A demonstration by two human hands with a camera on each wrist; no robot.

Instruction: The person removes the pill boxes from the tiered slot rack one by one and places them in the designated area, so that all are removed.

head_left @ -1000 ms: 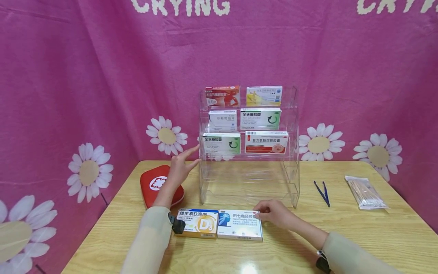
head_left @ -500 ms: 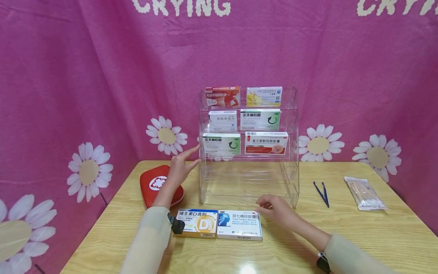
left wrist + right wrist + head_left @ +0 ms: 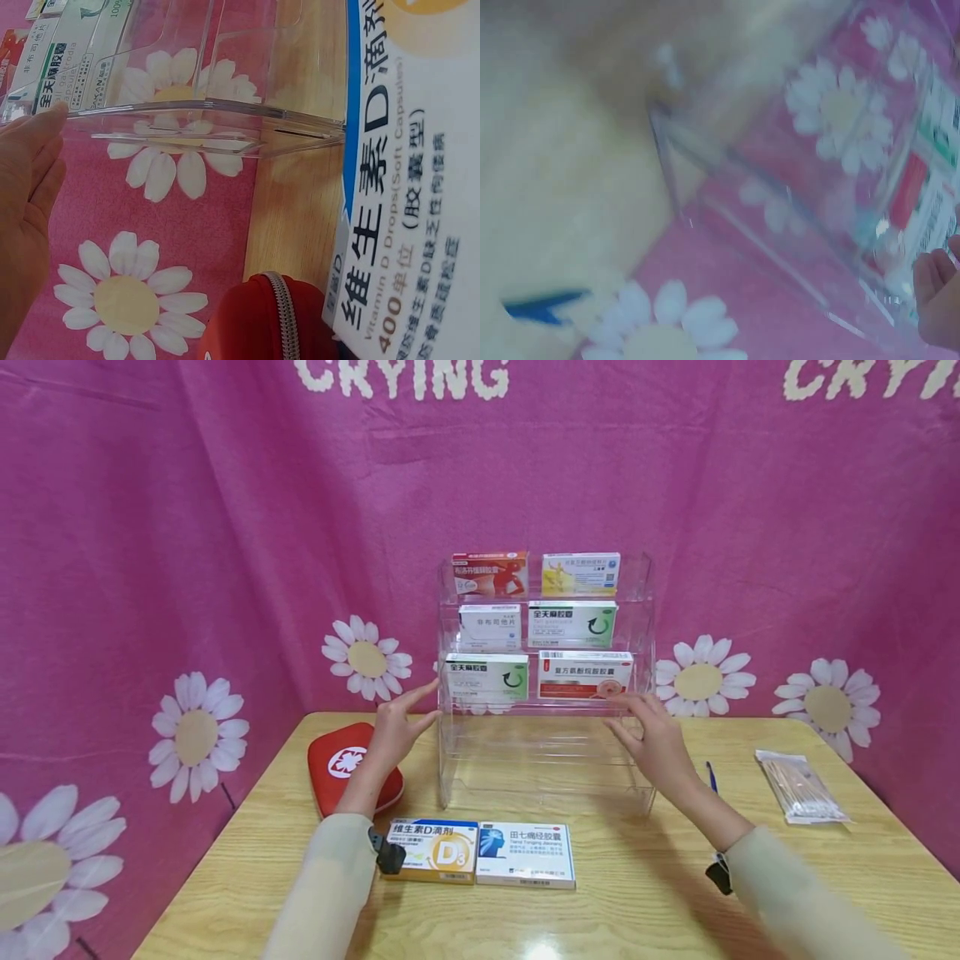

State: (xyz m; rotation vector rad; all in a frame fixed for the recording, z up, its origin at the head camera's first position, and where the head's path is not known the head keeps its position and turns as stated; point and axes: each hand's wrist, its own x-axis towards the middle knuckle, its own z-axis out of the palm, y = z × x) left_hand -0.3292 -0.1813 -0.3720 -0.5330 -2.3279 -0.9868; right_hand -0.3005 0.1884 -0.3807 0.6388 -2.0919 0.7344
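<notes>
Clear rack (image 3: 536, 752), right hand (image 3: 658, 742) now raised to it

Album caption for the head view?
Left hand and right hand at a clear rack holding six medicine boxes.

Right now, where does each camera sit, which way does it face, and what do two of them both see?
Head: on the head, facing forward and down at the rack and table; left hand, right hand and sleeves show.
Left wrist: on that wrist, facing the rack's side, picture turned sideways; part of the left hand shows.
Right wrist: on that wrist, facing the rack's other side and blue tweezers, blurred; some fingers show at the edge.
Shared: head and left wrist both show the red case and vitamin box.
</notes>
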